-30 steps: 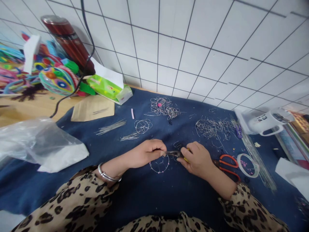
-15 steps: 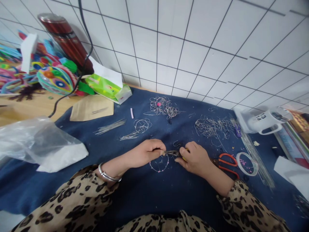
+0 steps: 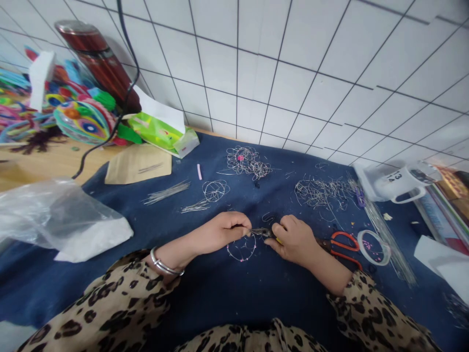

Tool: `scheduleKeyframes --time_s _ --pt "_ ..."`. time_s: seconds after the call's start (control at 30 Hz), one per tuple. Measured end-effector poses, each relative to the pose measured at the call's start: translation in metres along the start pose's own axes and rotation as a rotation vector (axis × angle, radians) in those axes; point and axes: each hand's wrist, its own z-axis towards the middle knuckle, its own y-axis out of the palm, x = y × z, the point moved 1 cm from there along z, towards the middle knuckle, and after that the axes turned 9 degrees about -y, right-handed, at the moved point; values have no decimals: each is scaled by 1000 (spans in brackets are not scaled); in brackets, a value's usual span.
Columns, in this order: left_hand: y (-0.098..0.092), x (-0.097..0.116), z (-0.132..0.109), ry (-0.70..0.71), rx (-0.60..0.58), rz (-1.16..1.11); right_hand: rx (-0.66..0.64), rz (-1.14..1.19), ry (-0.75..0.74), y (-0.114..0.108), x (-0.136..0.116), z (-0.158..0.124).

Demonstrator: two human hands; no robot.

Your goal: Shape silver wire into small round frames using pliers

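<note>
Between the thumb and fingers of my left hand (image 3: 225,232) is pinched the top of a thin wire ring (image 3: 242,260) strung with small pink beads. My right hand (image 3: 295,239) is closed around a pair of pliers (image 3: 262,231) with a bit of yellow showing on the handle. The pliers' jaws point left and meet the wire at my left fingertips. Whether the jaws grip the wire is too small to tell. Just above the pliers lies a small bent wire piece (image 3: 268,216) on the dark blue cloth (image 3: 234,298).
Wire tangles (image 3: 244,160) and straight wires (image 3: 166,192) lie beyond my hands. Orange-handled scissors (image 3: 345,242) and a round dish (image 3: 374,248) of pink beads are at the right, near a white mug (image 3: 408,183). A plastic bag (image 3: 54,210) lies left, a red thermos (image 3: 98,63) behind.
Both hands hold nearly the same place and grip. The pliers have turned very slightly at the wire; the whole view has shifted a little.
</note>
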Motion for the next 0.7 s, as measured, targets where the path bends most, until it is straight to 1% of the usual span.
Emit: scheduleKeyframes --time_s 0.17,0.5,0.7 --pt "1 1 0 -39 0 -9 1 -1 8 1 0 -1" --pt "2 1 0 -40 6 -37 31 -11 5 0 0 -1" --pt "3 0 0 -69 -1 -75 33 -4 13 1 -1 -1"
